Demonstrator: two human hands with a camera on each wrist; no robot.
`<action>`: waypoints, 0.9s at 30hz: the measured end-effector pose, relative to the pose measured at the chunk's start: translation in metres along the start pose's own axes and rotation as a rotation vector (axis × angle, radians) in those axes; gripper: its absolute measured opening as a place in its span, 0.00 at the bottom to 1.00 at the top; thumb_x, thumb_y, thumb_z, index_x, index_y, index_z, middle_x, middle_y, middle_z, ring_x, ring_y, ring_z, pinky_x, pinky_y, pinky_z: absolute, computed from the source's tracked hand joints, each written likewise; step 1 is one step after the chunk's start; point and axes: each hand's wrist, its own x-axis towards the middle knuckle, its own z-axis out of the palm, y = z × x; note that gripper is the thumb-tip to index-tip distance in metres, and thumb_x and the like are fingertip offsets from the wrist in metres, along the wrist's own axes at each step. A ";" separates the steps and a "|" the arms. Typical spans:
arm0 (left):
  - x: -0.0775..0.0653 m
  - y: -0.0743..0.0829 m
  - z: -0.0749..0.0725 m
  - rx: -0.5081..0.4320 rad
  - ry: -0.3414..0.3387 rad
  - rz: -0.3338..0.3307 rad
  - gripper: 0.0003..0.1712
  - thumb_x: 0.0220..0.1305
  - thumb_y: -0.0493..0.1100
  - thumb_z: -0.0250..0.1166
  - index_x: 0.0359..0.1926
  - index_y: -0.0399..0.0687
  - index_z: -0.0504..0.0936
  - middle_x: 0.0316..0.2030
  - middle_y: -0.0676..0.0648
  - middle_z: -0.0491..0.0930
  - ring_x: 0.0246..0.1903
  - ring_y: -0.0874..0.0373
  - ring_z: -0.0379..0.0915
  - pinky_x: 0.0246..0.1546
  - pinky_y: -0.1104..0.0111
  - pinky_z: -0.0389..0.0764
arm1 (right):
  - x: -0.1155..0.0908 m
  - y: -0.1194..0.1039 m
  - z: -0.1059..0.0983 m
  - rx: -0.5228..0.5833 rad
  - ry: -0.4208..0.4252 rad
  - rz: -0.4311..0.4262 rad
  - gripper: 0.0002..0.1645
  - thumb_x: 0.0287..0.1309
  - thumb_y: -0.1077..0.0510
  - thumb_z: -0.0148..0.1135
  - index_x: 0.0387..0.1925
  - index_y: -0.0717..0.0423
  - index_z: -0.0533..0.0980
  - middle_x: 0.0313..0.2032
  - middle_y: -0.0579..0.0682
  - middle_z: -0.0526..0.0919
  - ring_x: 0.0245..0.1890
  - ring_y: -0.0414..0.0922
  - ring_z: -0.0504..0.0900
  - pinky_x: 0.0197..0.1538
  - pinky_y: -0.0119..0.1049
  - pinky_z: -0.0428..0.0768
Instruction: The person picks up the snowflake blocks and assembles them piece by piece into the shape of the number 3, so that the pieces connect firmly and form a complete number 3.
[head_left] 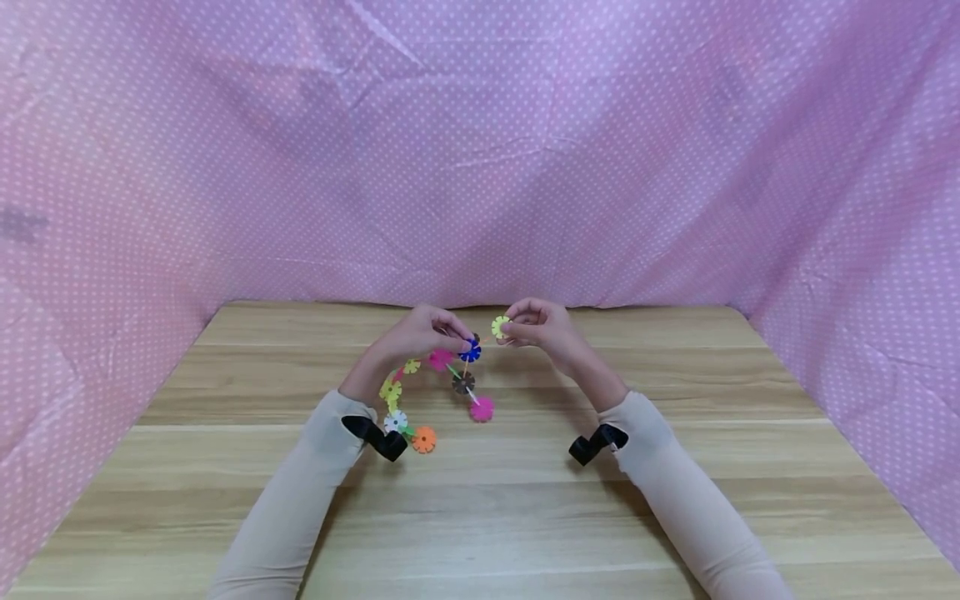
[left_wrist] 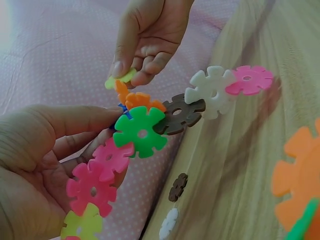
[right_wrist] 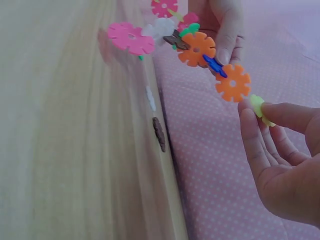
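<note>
My left hand (head_left: 420, 335) pinches a blue notched plastic disc (right_wrist: 214, 65) in a chain of interlocked flower-shaped discs. One branch runs through a green disc (left_wrist: 140, 132), a brown disc (left_wrist: 177, 114) and a white disc (left_wrist: 212, 90) to a pink disc (left_wrist: 250, 80). The other bends back below the left hand, ending in an orange disc (head_left: 423, 440). Another orange disc (right_wrist: 233, 84) sticks out from the blue one towards the right. Between thumb and fingers, my right hand (head_left: 546, 332) holds a yellow disc (head_left: 500, 327) right at that orange disc's edge.
A loose brown disc (left_wrist: 178, 187) and a loose white disc (left_wrist: 169, 223) lie near the far edge of the wooden table (head_left: 525, 517). Pink dotted cloth (head_left: 480, 167) hangs behind and at both sides. Each wrist carries a black camera mount (head_left: 597, 443).
</note>
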 end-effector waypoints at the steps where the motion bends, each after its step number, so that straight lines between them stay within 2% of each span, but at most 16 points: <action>1: 0.000 0.000 0.000 0.001 0.002 0.001 0.09 0.65 0.37 0.70 0.44 0.38 0.88 0.42 0.40 0.88 0.39 0.54 0.86 0.49 0.56 0.86 | 0.000 0.001 0.000 0.003 0.004 0.000 0.10 0.62 0.70 0.65 0.45 0.64 0.76 0.32 0.46 0.88 0.33 0.42 0.89 0.50 0.47 0.88; 8: 0.000 -0.001 0.000 0.031 0.040 -0.012 0.09 0.66 0.39 0.70 0.45 0.39 0.88 0.42 0.41 0.88 0.39 0.53 0.85 0.40 0.69 0.83 | 0.000 0.002 0.003 0.033 0.013 -0.008 0.09 0.62 0.72 0.64 0.44 0.65 0.76 0.31 0.46 0.88 0.32 0.42 0.89 0.49 0.46 0.89; 17: -0.004 0.000 0.003 0.034 0.046 -0.005 0.08 0.66 0.39 0.70 0.44 0.41 0.88 0.42 0.42 0.87 0.38 0.54 0.84 0.37 0.69 0.82 | 0.000 0.005 0.008 0.069 0.017 0.003 0.09 0.61 0.72 0.65 0.42 0.63 0.76 0.31 0.47 0.88 0.31 0.42 0.88 0.43 0.35 0.89; 27: -0.004 0.000 0.007 0.033 0.067 0.000 0.08 0.66 0.39 0.69 0.44 0.41 0.88 0.42 0.43 0.88 0.38 0.55 0.83 0.37 0.69 0.81 | -0.001 0.008 0.012 0.156 0.013 -0.014 0.09 0.62 0.74 0.62 0.44 0.67 0.74 0.31 0.48 0.88 0.31 0.43 0.89 0.41 0.33 0.89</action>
